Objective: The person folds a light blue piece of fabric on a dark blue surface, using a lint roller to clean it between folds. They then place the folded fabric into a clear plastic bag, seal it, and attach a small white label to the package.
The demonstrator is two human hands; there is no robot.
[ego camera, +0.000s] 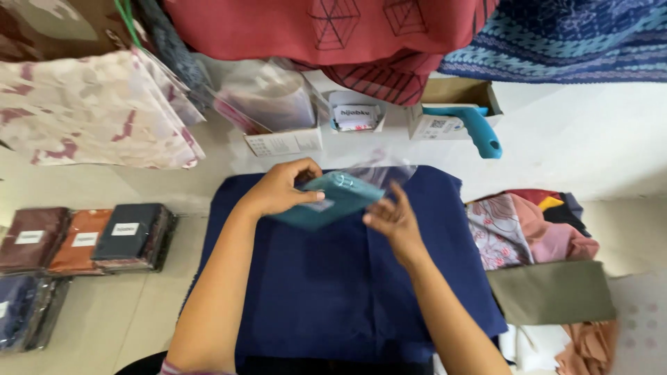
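- The left hand [278, 191] held a folded teal cloth [326, 201] above a navy cloth [333, 278] spread flat; its fingers were closed on the cloth's near-left edge, thumb on top.
- The right hand [394, 221] stood at the teal cloth's right corner, fingers spread and loose, touching the edge of a clear bag [379, 173] that lay behind the cloth. No firm grip was evident there.
- Judgement: the step appeared to be feeding the fold into the bag. It would go best with the bag mouth held wide and the fold kept flat and square, leading corner first, so the film does not crease or snag.
- Packed cloths [83, 239] in clear sleeves, maroon, rust and dark grey, lay in a row at left, each with a small white rectangular label on top; darker packs [28, 309] lay below them.
- Three small white open boxes stood along the far side: one [285, 142] with clear bags upright in it, one [356, 117] with white printed cards, and one [451, 111] carrying a blue-handled tool [479, 132].
- Loose cloths [528, 229], pink, floral and red, were heaped at right, beside an olive piece [552, 292].
- Hanging fabrics, red [313, 28] and blue patterned [570, 38], overhung the far edge.
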